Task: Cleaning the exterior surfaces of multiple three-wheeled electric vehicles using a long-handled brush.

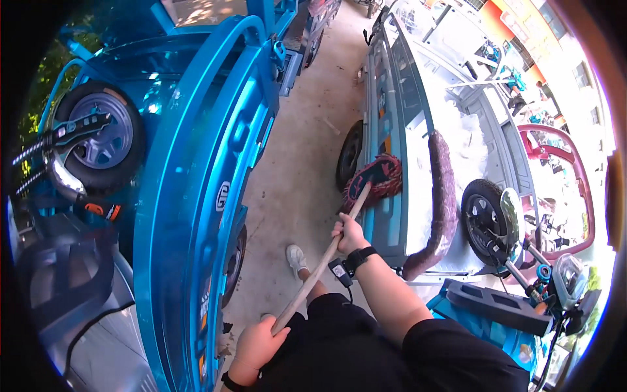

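A long wooden-handled mop (310,281) runs diagonally from my waist up to the right. My left hand (260,346) is closed round the lower end of its handle. Further up the same handle, my right hand (349,234) grips it, with a black band on the wrist. The dark head with red fringe (377,181) lies against the side panel of the grey and blue cargo tricycle (385,225) on my right, above its rear wheel. A small black device on a cord (341,271) hangs by my right wrist.
A bright blue cargo tricycle (176,215) stands close on the left, a spare wheel (101,130) in its bed. Between the vehicles runs a narrow concrete floor (304,130). Right, a purple padded roll (443,189) hangs along the bed edge; another wheel (484,219) and handlebars (542,274) lie beyond.
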Demonstrator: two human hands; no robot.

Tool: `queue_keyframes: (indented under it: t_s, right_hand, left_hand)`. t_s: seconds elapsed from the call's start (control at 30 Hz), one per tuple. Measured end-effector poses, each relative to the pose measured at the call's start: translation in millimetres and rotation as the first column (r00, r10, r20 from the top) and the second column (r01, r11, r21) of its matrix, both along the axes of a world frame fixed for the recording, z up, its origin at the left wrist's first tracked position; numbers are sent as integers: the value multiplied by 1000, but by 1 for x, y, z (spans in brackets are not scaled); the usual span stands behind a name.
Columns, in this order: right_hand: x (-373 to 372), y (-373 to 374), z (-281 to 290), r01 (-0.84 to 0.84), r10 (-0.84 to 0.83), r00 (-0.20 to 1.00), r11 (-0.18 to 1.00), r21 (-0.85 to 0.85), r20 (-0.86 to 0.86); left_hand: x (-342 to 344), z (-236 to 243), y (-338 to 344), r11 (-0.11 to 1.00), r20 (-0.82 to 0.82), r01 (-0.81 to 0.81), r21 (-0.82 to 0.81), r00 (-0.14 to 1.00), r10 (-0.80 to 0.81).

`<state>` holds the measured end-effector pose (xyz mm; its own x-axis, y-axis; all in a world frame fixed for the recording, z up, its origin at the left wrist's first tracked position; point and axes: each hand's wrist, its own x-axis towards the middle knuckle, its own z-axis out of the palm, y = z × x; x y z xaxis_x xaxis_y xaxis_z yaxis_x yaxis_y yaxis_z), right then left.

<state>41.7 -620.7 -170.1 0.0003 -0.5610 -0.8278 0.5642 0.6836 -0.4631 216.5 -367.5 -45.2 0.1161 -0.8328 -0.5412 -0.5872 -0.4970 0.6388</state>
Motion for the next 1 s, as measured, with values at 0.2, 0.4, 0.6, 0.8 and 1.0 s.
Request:
queue_keyframes:
  t_s: [0.2,0.4,0.6,0.8,1.0]
  right_hand:
    - [-8,-145,-16,-10,12,1000,996,-94,18]
    - [-17,-256,1,-118,118,993,991,-67,3]
    - [-29,-321,2,-244,242,970,968,-58,-34]
    - [-15,-295,-7,-214,225,955,974,78,-192]
    - [-18,-218,-22,-280,278,894,959,47,-352]
  left_hand:
    - [-13,-12,-131,996,23,15,-92,1000,-13]
    - [-37,-21,-237,977,-3,39,-210,999,-40]
    - [-45,-33,-291,968,37,78,-239,997,-71]
    - [-36,-57,-261,992,-204,-6,-123,979,-19]
    - [-33,-83,-192,999,-403,14,-41,915,-30]
